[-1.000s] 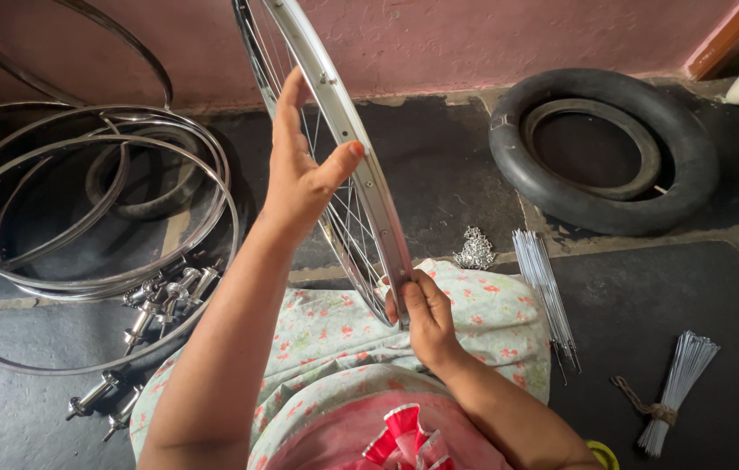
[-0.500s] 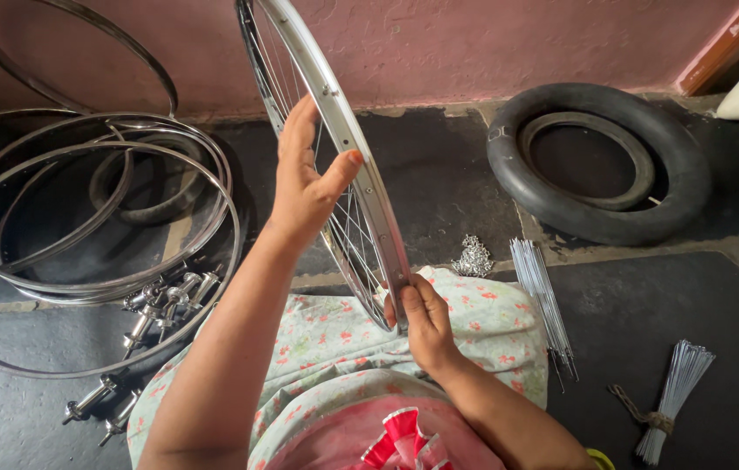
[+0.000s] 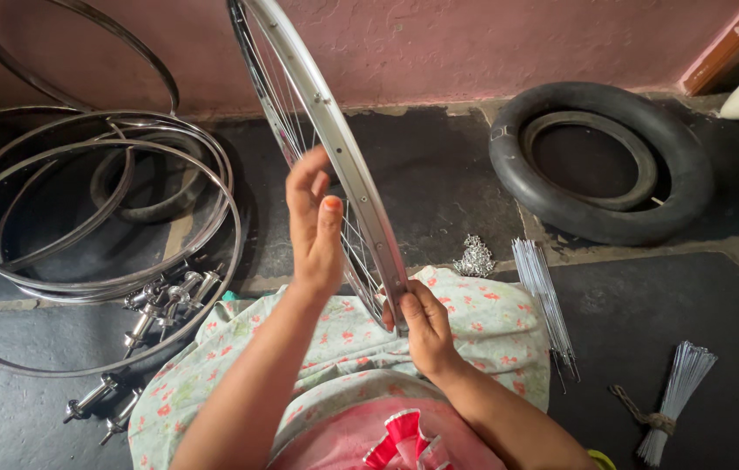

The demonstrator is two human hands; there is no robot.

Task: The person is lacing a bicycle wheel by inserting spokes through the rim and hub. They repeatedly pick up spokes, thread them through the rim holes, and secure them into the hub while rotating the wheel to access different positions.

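Spoked rim (image 3: 348, 165) held upright on edge over the lap, long axis running from near the body up and away toward the pink wall (image 3: 474, 43); lower edge gripped by right hand (image 3: 426, 326), fingers curled shut around the metal; left hand (image 3: 315, 222) raised beside the rim at the spokes, fingers straight and close together, touching or just beside them, grasp not discernible. On the floor, left: bare rims (image 3: 82, 218), hubs (image 3: 161, 300). Right: tyre (image 3: 600, 161), nipples (image 3: 474, 257), loose spokes (image 3: 544, 292), tied spoke bundle (image 3: 678, 392).
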